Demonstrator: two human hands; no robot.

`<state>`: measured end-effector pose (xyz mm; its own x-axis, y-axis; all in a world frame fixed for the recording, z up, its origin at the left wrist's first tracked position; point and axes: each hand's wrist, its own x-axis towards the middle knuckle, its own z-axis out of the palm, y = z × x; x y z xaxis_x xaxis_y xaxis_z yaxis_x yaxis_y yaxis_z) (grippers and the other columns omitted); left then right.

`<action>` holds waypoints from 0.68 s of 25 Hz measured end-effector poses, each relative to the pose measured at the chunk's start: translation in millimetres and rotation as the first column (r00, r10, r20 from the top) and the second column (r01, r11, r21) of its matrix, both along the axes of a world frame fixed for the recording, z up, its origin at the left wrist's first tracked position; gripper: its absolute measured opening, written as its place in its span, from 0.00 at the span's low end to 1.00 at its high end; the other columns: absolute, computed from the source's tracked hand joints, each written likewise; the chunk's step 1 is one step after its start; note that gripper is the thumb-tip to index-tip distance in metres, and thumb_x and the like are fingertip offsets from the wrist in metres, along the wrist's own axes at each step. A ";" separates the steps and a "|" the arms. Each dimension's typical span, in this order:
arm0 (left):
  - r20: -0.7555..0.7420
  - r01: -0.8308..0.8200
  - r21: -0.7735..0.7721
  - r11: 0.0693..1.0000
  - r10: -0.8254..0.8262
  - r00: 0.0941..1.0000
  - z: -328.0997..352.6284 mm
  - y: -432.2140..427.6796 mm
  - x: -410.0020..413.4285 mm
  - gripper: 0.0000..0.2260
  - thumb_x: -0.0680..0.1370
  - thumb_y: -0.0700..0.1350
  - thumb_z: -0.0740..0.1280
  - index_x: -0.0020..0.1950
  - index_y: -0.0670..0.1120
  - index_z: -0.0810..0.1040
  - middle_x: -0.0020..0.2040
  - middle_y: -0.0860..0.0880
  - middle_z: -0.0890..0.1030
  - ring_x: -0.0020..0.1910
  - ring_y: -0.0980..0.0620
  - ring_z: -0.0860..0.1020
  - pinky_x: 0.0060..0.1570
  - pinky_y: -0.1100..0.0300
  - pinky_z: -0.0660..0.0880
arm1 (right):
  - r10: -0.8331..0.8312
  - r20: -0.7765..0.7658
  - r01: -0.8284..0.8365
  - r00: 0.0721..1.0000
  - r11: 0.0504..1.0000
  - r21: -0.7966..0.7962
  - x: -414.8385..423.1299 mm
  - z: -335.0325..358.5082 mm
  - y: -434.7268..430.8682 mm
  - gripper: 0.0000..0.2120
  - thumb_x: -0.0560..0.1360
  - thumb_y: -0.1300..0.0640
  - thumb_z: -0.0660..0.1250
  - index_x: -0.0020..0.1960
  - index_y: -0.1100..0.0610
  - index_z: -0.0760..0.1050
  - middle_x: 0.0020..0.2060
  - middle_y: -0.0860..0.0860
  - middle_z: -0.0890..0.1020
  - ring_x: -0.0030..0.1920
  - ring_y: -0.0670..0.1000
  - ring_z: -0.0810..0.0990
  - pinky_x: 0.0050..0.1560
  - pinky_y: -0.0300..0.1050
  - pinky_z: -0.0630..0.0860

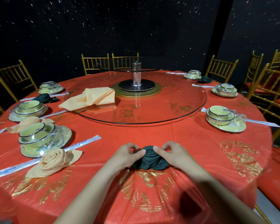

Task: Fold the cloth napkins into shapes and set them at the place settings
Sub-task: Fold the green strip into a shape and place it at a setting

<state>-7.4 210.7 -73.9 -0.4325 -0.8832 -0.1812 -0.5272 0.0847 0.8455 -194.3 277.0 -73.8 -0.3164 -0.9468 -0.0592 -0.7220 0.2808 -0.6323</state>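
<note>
A dark green napkin (149, 160), rolled into a spiral on top, sits on the red tablecloth (152, 133) near the front edge. My left hand (128, 154) pinches its left side and my right hand (171, 153) pinches its right side, thumbs on the roll. An orange rose-shaped napkin (52, 160) lies at the front-left place setting (42, 138). Another orange rose napkin (28, 122) lies further left. Unfolded orange napkins (92, 98) are piled on the glass turntable (136, 101). Dark green napkins lie at the far left (44, 97) and the far right (204, 79).
Stacked bowls and plates with wrapped chopsticks (82, 143) stand at settings on the left and on the right (225, 120). A metal post (136, 75) rises from the turntable's middle. Gold chairs (95, 63) ring the table.
</note>
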 end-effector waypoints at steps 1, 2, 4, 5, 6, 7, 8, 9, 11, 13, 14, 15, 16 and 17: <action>-0.001 0.053 0.013 0.999 -0.053 0.999 0.7 0.7 2.5 0.18 0.71 0.52 0.74 0.57 0.48 0.74 0.50 0.47 0.80 0.46 0.51 0.79 0.40 0.64 0.73 | 0.000 0.006 0.000 1.000 1.000 0.007 0.6 1.3 -2.0 0.22 0.70 0.33 0.62 0.50 0.50 0.74 0.47 0.46 0.78 0.51 0.49 0.77 0.46 0.42 0.70; 0.032 0.108 -0.015 0.994 -0.108 0.994 1.2 0.9 4.5 0.21 0.69 0.50 0.76 0.57 0.48 0.74 0.50 0.49 0.79 0.48 0.52 0.78 0.45 0.63 0.74 | -0.002 0.009 0.002 1.000 1.000 0.007 0.4 1.5 -3.6 0.21 0.70 0.33 0.63 0.49 0.50 0.74 0.47 0.46 0.79 0.50 0.49 0.77 0.46 0.43 0.71; 0.149 0.182 -0.172 0.968 -0.157 0.976 0.8 3.0 5.3 0.23 0.66 0.50 0.78 0.58 0.49 0.75 0.51 0.52 0.80 0.51 0.53 0.78 0.53 0.59 0.74 | 0.007 0.004 -0.007 1.000 1.000 -0.019 0.7 0.5 -2.9 0.19 0.70 0.33 0.63 0.47 0.49 0.75 0.47 0.46 0.80 0.49 0.49 0.78 0.47 0.44 0.73; 0.204 0.201 -0.269 0.942 -0.148 0.968 0.5 5.7 4.4 0.24 0.67 0.52 0.77 0.59 0.50 0.75 0.52 0.53 0.80 0.52 0.54 0.77 0.54 0.58 0.73 | 0.015 0.013 -0.015 1.000 0.999 -0.037 1.9 -0.2 -2.1 0.18 0.71 0.34 0.63 0.45 0.49 0.75 0.45 0.45 0.80 0.49 0.48 0.78 0.48 0.44 0.73; 0.251 0.224 -0.356 0.907 -0.138 0.958 0.0 8.6 2.8 0.24 0.68 0.53 0.76 0.60 0.50 0.75 0.53 0.54 0.80 0.53 0.54 0.77 0.53 0.58 0.72 | 0.020 0.027 -0.019 0.999 0.998 -0.052 3.2 -0.7 -1.6 0.17 0.71 0.35 0.64 0.44 0.48 0.75 0.43 0.44 0.80 0.48 0.48 0.78 0.47 0.44 0.73; 0.277 0.245 -0.420 0.874 -0.134 0.951 -0.5 11.9 0.9 0.23 0.69 0.54 0.74 0.61 0.51 0.74 0.54 0.54 0.79 0.53 0.54 0.77 0.52 0.59 0.72 | 0.023 0.034 -0.021 0.999 0.998 -0.062 4.4 -0.9 -1.4 0.16 0.72 0.36 0.64 0.44 0.48 0.75 0.40 0.43 0.79 0.46 0.47 0.78 0.45 0.43 0.72; 0.284 0.257 -0.450 0.855 -0.136 0.949 -2.3 13.8 -0.1 0.23 0.70 0.55 0.73 0.62 0.51 0.74 0.54 0.55 0.79 0.53 0.54 0.76 0.52 0.59 0.72 | 0.020 0.041 -0.017 0.999 0.998 -0.066 5.6 -1.2 -1.3 0.15 0.72 0.37 0.65 0.43 0.48 0.75 0.36 0.42 0.77 0.43 0.47 0.77 0.41 0.42 0.71; 0.277 0.253 -0.448 0.858 -0.137 0.951 -3.4 14.4 0.2 0.22 0.70 0.55 0.73 0.61 0.51 0.74 0.53 0.55 0.79 0.52 0.54 0.77 0.51 0.59 0.72 | 0.012 0.051 -0.009 0.999 0.997 -0.071 6.2 -1.3 -1.6 0.15 0.71 0.37 0.65 0.43 0.48 0.75 0.34 0.41 0.76 0.40 0.46 0.76 0.38 0.41 0.69; 0.158 0.165 -0.323 0.932 -0.119 0.980 -3.3 11.8 2.0 0.21 0.69 0.54 0.74 0.58 0.50 0.75 0.48 0.55 0.79 0.47 0.56 0.78 0.46 0.63 0.73 | -0.006 0.105 0.014 0.994 0.997 -0.079 4.6 -2.4 -3.1 0.15 0.70 0.37 0.66 0.43 0.48 0.75 0.32 0.42 0.77 0.35 0.45 0.76 0.35 0.41 0.70; -0.030 0.025 -0.139 0.990 -0.030 0.999 -2.9 6.3 2.6 0.18 0.71 0.54 0.73 0.56 0.46 0.76 0.47 0.51 0.80 0.46 0.56 0.79 0.45 0.64 0.74 | -0.021 0.205 0.035 0.979 0.997 -0.066 2.0 -4.2 -4.5 0.15 0.69 0.37 0.68 0.43 0.49 0.76 0.31 0.44 0.78 0.30 0.47 0.76 0.31 0.41 0.71; -0.081 -0.024 -0.079 0.997 0.018 0.997 -3.3 3.3 1.1 0.18 0.72 0.54 0.71 0.56 0.45 0.76 0.48 0.48 0.81 0.46 0.54 0.80 0.46 0.62 0.75 | -0.027 0.254 0.041 0.967 0.998 -0.052 1.4 -5.1 -5.1 0.16 0.69 0.38 0.69 0.44 0.50 0.76 0.30 0.45 0.77 0.28 0.47 0.75 0.28 0.41 0.71; -0.100 -0.055 -0.046 0.997 0.050 0.994 -4.0 0.6 -1.1 0.16 0.73 0.53 0.71 0.55 0.45 0.76 0.49 0.45 0.81 0.47 0.51 0.80 0.46 0.60 0.75 | -0.032 0.289 0.045 0.957 0.998 -0.040 0.8 -5.8 -5.7 0.16 0.69 0.39 0.70 0.45 0.51 0.77 0.30 0.46 0.77 0.28 0.48 0.74 0.27 0.41 0.70; -0.113 -0.071 -0.016 0.997 0.069 0.991 -4.0 -1.2 -4.5 0.15 0.73 0.52 0.72 0.54 0.45 0.76 0.49 0.44 0.81 0.47 0.50 0.81 0.45 0.58 0.76 | -0.035 0.310 0.048 0.950 0.998 -0.036 0.2 -5.8 -5.9 0.16 0.69 0.40 0.71 0.47 0.52 0.77 0.31 0.46 0.77 0.28 0.47 0.74 0.26 0.40 0.70; -0.126 -0.083 0.019 0.996 0.084 0.988 -2.0 -1.6 -8.4 0.15 0.72 0.50 0.73 0.54 0.45 0.75 0.49 0.44 0.81 0.46 0.48 0.81 0.45 0.58 0.76 | -0.038 0.323 0.053 0.946 0.998 -0.037 -0.7 -5.2 -5.8 0.16 0.69 0.41 0.71 0.48 0.52 0.76 0.33 0.47 0.77 0.28 0.47 0.74 0.25 0.40 0.69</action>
<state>-15.8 209.1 -75.9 -0.3775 -0.9151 -0.1418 -0.4203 0.0328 0.9068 -195.0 271.2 -79.1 -0.3301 -0.9359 -0.1234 -0.4651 0.2750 -0.8415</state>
